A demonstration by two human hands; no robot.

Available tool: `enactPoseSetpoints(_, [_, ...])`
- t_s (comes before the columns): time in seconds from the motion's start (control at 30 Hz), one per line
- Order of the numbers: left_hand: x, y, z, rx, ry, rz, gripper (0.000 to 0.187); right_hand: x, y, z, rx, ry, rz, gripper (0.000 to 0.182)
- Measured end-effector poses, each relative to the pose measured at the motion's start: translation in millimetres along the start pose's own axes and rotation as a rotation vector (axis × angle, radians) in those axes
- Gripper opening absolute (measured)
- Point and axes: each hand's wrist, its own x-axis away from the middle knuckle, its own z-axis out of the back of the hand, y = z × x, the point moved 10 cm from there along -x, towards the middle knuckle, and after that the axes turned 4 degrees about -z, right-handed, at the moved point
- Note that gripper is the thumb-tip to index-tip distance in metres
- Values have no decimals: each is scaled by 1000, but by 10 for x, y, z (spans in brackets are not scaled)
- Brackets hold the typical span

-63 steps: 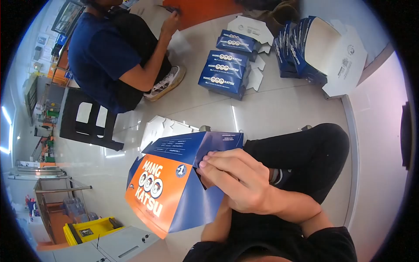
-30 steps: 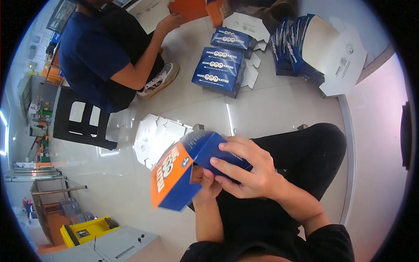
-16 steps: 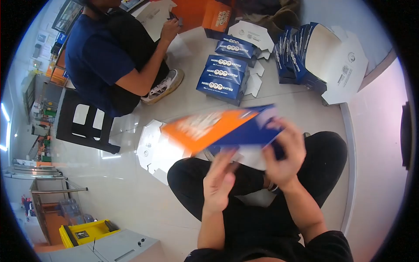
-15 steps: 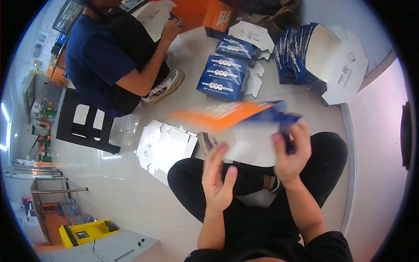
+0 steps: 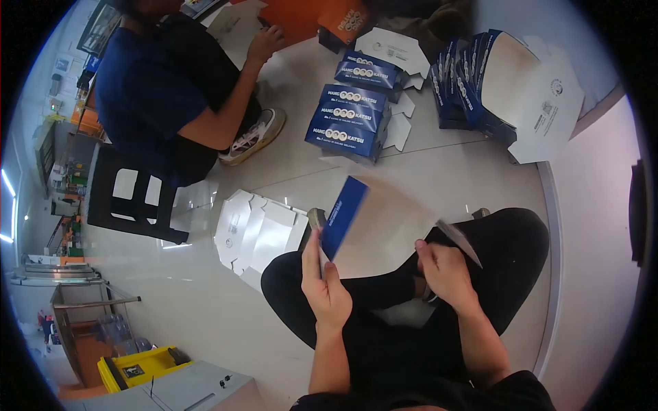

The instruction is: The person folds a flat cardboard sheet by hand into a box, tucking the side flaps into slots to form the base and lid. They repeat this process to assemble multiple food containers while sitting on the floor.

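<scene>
A partly folded cardboard box (image 5: 387, 222) is held between my two hands above my crossed legs, its plain inner face toward me and a blue side panel at its left. My left hand (image 5: 325, 288) grips the left edge beside that blue panel. My right hand (image 5: 445, 270) is closed at the lower right corner, near a raised flap. Flat white box blanks (image 5: 257, 233) lie on the floor left of my knee. Beyond the held box stand stacked blue boxes (image 5: 343, 123).
A seated co-worker (image 5: 154, 96) at the upper left handles another sheet of cardboard (image 5: 233, 29). Nested open boxes (image 5: 507, 89) stand at the upper right by the wall. A black stool (image 5: 137, 195) and a yellow bin (image 5: 147, 366) are at the left.
The box has turned from showing its orange and blue outside to showing its plain inside. My left hand has moved slightly left and now grips its edge; my right hand has moved lower.
</scene>
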Motion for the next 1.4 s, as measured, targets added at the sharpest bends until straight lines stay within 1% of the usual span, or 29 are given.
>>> enactPoseSetpoints(0.03, [0,88,-24,-59,-39,-26,48,-30,-33,36,0,-2,-3,26])
enactPoseSetpoints(0.07, [20,105,-1,-60,-41,-24,48,-43,-127,-56,-105,-116,45,29])
enactPoseSetpoints(0.1, [45,176,-21,-163,-88,-87,49,-25,-239,-151,-212,-229,93,33])
enactPoseSetpoints(0.13, [76,248,-52,-266,-136,-152,49,3,-332,-172,-215,-229,90,33])
enactPoseSetpoints(0.2, [138,308,-39,-300,-154,-164,52,179,-921,59,-801,-130,482,34])
enactPoseSetpoints(0.27, [195,307,-105,-391,-257,-154,55,121,-1155,16,-871,-134,498,34])
enactPoseSetpoints(0.33, [183,319,-78,-396,-258,-147,56,38,-1269,-40,-937,-141,507,34])
enactPoseSetpoints(0.4, [182,342,-99,-405,-343,-184,66,-84,-1212,-132,-1195,-174,447,34])
enactPoseSetpoints(0.43, [184,329,-121,-370,-354,-193,72,-119,-1168,-196,-1175,-212,390,35])
enactPoseSetpoints(0.47, [197,306,-145,-335,-371,-194,79,-93,-1164,-186,-1201,-201,417,34])
enactPoseSetpoints(0.5, [235,223,-201,-458,-480,-134,86,-114,-1113,-263,-1208,-236,365,38])
enactPoseSetpoints(0.53, [295,154,-190,-454,-493,-115,86,-133,-1062,-335,-1213,-268,318,41])
enactPoseSetpoints(0.6, [340,59,-187,-507,-470,-149,83,-179,-999,-384,-1209,-265,312,40])
enactPoseSetpoints(0.63, [343,145,-151,-522,-394,-206,71,-189,-987,-395,-1205,-263,320,40])
enactPoseSetpoints(0.67, [326,150,-137,-520,-399,-203,71,-200,-978,-388,-1207,-262,314,40])
enactPoseSetpoints(0.73, [319,291,-140,-574,-439,-355,52,-155,-1048,-344,-1270,-301,389,36])
enactPoseSetpoints(0.77, [255,404,-107,-579,-349,-386,37,-155,-1042,-349,-1274,-317,358,33])
enactPoseSetpoints(0.8, [248,402,-97,-584,-350,-383,37,-141,-1052,-343,-1277,-323,355,33])
enactPoseSetpoints(0.87, [257,445,-78,-514,-353,-414,35,-106,-1075,-295,-1312,-312,396,24])
enactPoseSetpoints(0.9, [258,441,-81,-517,-355,-412,35,-94,-1073,-309,-1314,-314,393,24])
enactPoseSetpoints(0.97, [265,499,-80,-543,-305,-467,40,-57,-1034,-372,-1370,-330,342,11])
enactPoseSetpoints(1.0, [271,497,-122,-544,-306,-466,40,-30,-1024,-414,-1371,-331,341,11])
enactPoseSetpoints(1.03, [270,482,-156,-536,-285,-437,39,-21,-950,-435,-1441,-264,310,8])
enactPoseSetpoints(1.07, [275,468,-183,-527,-262,-409,38,-9,-883,-441,-1507,-194,281,9])
enactPoseSetpoints(1.13, [314,459,-235,-500,-244,-399,39,65,-874,-461,-1511,-160,237,11])
enactPoseSetpoints(1.2, [306,491,-233,-491,-178,-365,39,131,-845,-450,-1571,-110,249,10])
enactPoseSetpoints(1.23, [322,512,-256,-488,-174,-368,39,146,-815,-457,-1527,-77,274,9])
enactPoseSetpoints(1.33, [295,542,-286,-483,-136,-369,39,225,-836,-406,-1614,-50,290,9])
enactPoseSetpoints(1.4, [309,493,-312,-438,-145,-352,39,197,-805,-386,-1613,-56,316,8])
